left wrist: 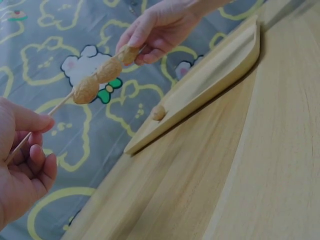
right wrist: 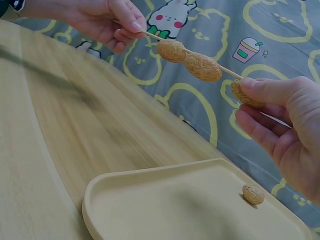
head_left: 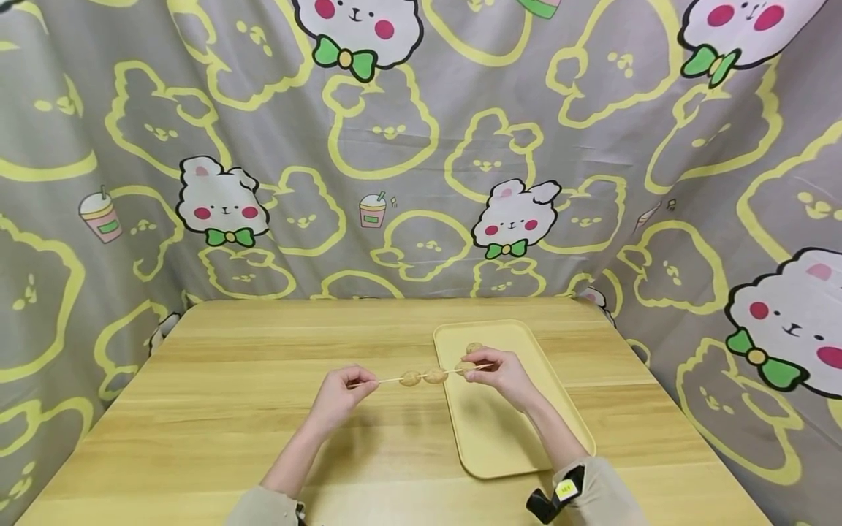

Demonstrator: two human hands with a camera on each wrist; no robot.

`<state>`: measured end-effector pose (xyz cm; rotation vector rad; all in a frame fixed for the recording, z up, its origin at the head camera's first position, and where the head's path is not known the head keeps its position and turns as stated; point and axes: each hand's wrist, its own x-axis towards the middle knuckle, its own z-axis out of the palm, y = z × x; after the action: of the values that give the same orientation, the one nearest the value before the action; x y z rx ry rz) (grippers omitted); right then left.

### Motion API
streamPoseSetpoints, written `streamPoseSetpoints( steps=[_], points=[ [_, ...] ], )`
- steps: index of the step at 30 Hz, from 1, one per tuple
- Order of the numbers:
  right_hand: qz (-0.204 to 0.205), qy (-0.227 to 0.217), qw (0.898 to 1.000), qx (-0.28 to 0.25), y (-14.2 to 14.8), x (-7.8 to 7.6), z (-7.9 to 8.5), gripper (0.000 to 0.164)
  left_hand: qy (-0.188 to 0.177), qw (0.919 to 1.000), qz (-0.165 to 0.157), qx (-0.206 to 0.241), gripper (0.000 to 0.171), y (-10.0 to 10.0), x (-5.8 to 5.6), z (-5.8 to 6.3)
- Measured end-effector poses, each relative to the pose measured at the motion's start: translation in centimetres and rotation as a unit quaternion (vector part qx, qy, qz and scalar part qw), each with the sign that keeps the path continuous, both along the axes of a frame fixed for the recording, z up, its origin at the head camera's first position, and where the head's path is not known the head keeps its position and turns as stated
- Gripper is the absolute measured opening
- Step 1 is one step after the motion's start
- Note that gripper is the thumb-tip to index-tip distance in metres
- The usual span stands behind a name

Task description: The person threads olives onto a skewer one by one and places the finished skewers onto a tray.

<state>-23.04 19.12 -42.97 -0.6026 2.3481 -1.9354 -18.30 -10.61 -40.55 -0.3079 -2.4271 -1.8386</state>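
A thin wooden skewer (head_left: 389, 380) stretches between both hands above the table. My left hand (head_left: 337, 398) pinches its left end between thumb and fingers. Two wrinkled, golden-brown food balls, a left ball (head_left: 411, 378) and a right ball (head_left: 435, 376), are threaded side by side on the middle. At the skewer's right end, my right hand (head_left: 503, 378) grips a third brown ball (right wrist: 246, 94) between thumb and fingers. The skewer runs up to this ball; the thumb partly covers it. One loose ball (right wrist: 253, 194) lies on the yellow tray (head_left: 506, 438) below the right hand.
The shallow rectangular tray, with a raised rim, sits on the right half of the wooden table (head_left: 217, 409). Behind and beside the table hangs a grey curtain (head_left: 421, 161) with cartoon rabbits. A black strap device (head_left: 555, 494) is on the right wrist.
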Motion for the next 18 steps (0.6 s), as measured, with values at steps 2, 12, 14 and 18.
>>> streamPoseSetpoints(
  steps=[2,12,14,18],
  points=[
    [-0.001,-0.006,1.0,0.001,-0.1,0.0,0.0,0.034,0.007,1.0,-0.003,-0.005,0.005,0.2,0.5,0.8],
    [0.008,-0.015,1.0,-0.007,-0.5,-0.3,-0.2,0.036,-0.002,0.9999,-0.006,-0.011,0.006,-0.1,-0.7,-0.7],
    [0.011,-0.017,1.0,-0.009,-0.6,-0.3,-0.2,0.036,-0.002,0.9999,-0.006,-0.013,0.006,-0.3,-1.2,-1.5],
    [0.019,-0.023,1.0,-0.009,-0.6,-0.3,-0.2,0.036,0.008,0.9997,-0.015,-0.018,0.005,-0.6,-1.4,-2.0]
  ],
)
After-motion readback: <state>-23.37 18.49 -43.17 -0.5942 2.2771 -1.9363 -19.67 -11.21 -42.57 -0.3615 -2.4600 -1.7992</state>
